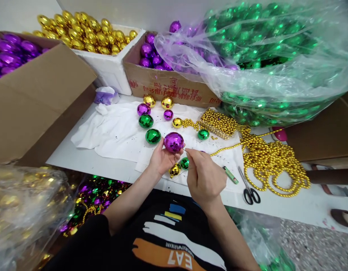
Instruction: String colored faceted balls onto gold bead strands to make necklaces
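My left hand point(164, 160) cradles a shiny purple egg-shaped bauble point(174, 142) with its fingers beneath and around it. At the bauble's right end, my right hand point(206, 175) pinches a thin, needle-like tool whose tip meets the bauble; most of it is hidden in the fingers. Below the hands, a small green bauble point(184, 163) and a gold bauble point(174, 170) lie partly covered. Close by on the white cloth point(114, 130) rest a green bauble point(153, 136), another green bauble point(203, 134) and a small gold bauble point(177, 122).
Gold bead strings point(275, 165) lie heaped at right, near black-handled scissors point(251, 195) and a green lighter point(230, 175). A gold bead pile point(219, 122) sits behind. Along the back stand a cardboard box point(170, 84), a foam box point(110, 71) and a bag of green baubles point(261, 45).
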The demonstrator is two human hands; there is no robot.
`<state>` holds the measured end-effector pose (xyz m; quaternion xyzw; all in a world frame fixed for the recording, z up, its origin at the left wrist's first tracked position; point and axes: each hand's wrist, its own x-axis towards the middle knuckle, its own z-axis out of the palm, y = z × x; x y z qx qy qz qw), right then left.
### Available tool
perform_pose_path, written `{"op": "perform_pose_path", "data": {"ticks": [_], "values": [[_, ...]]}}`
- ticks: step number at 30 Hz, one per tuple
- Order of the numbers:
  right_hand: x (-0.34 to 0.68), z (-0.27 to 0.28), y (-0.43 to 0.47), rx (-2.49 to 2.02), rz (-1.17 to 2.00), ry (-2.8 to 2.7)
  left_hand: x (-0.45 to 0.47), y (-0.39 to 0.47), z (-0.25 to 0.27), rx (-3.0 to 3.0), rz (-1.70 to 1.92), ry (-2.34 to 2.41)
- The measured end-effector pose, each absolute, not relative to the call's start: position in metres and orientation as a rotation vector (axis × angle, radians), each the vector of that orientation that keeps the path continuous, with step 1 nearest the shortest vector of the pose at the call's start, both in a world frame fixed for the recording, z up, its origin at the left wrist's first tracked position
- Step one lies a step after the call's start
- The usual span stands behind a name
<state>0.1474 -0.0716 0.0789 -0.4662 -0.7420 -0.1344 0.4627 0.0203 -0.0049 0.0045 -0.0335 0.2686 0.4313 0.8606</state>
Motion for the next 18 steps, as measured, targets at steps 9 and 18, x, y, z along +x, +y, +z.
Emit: {"op": "perform_pose_path", "data": {"ticks": [9, 18], "values": [[0.142, 0.057, -0.058, -1.119, -0.359, -1.817, 0.025, -0.006, 0.013, -0.123, 0.913, 0.601], [0.140, 0.048, -0.051, -1.154, -0.243, -1.701, 0.022, -0.005, 0.005, -0.119, 0.953, 0.578]]}}
